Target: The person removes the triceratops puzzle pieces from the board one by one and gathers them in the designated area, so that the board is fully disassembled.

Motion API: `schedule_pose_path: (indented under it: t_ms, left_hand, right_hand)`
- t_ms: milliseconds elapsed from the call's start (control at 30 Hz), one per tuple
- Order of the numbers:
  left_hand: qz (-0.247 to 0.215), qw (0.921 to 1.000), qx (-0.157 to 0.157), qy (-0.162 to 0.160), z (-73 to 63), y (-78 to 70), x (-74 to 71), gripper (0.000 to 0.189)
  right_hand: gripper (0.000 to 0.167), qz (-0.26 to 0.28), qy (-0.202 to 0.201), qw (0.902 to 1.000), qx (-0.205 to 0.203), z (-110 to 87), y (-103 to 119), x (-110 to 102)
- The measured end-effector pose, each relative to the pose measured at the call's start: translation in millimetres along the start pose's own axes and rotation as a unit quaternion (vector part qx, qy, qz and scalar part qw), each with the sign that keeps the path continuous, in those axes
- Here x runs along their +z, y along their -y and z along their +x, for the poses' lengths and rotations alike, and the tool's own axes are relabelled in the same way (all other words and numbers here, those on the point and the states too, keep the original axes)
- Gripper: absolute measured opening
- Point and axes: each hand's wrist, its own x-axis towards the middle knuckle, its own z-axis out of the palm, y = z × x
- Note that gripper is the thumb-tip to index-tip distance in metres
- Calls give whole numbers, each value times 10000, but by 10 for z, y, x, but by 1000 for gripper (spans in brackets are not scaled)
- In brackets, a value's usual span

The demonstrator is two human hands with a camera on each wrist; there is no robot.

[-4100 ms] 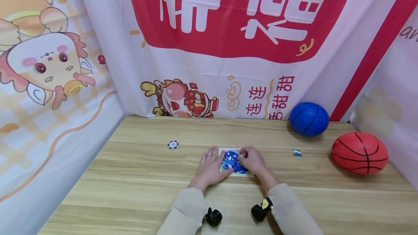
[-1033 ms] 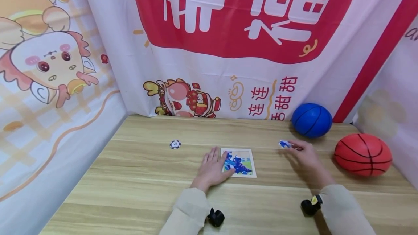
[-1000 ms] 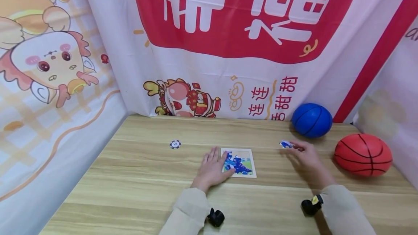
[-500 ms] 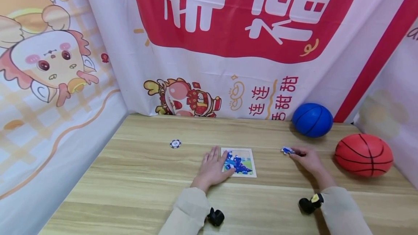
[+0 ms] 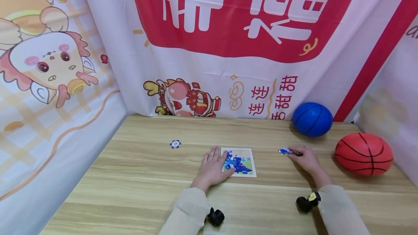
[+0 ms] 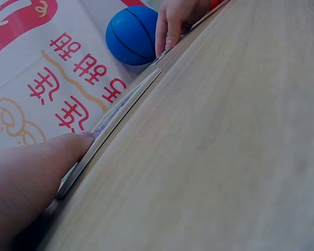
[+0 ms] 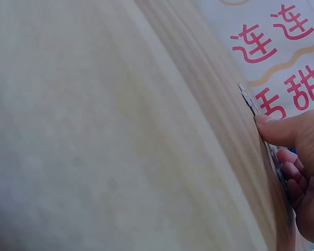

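Note:
A small square puzzle with a pale frame lies on the table, its picture mostly blue, with bare beige in the upper right part. My left hand rests spread on its left side, the thumb across the picture; in the left wrist view the thumb presses the puzzle edge. To the right, my right hand pinches a blue-and-white puzzle piece close over the table. In the right wrist view, thumb and fingers grip thin flat pieces seen edge-on; the curled fingers partly hide them.
A white-and-blue poker chip marked 10 lies to the left behind the left hand. At the back right stand a blue ball and a red ball, near the right hand. Printed cloth closes off the table's back.
My right hand has left the puzzle and moved right, now with a piece in its fingers, lowered toward the table. Bare board shows where it worked. My left hand stays put.

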Motion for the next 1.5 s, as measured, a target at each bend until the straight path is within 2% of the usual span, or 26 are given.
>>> schedule_pose_path:
  t_ms: [500, 700, 967, 1067, 1267, 1367, 1500]
  left_hand:
    - [-14, 10000, 50, -29, -5, 8, 0, 74]
    - [3, 10000, 63, -20, -3, 10, -3, 74]
    - [2, 9999, 89, -78, 3, 20, 5, 75]
    - [13, 9999, 78, -85, 5, 24, 12, 75]
    - [-48, 9999, 41, -113, 7, 32, 31, 77]
    - [-54, 9999, 31, -109, 5, 37, 36, 77]
    - [-94, 9999, 62, -121, 8, 46, 41, 77]
  right_hand:
    - [32, -166, 280, 9994, 79, 22, 14, -32]
    - [34, -279, 501, 9980, 254, 41, 26, -36]
    - [44, -90, 757, 9963, 386, 78, 94, -79]
    - [45, 33, 694, 9960, 563, 87, 168, -91]
    - [38, 840, 66, 9955, 444, 94, 436, 41]
    - [39, 1188, 139, 9916, 489, 107, 633, 151]
    - [40, 1298, 568, 9870, 752, 136, 885, 303]
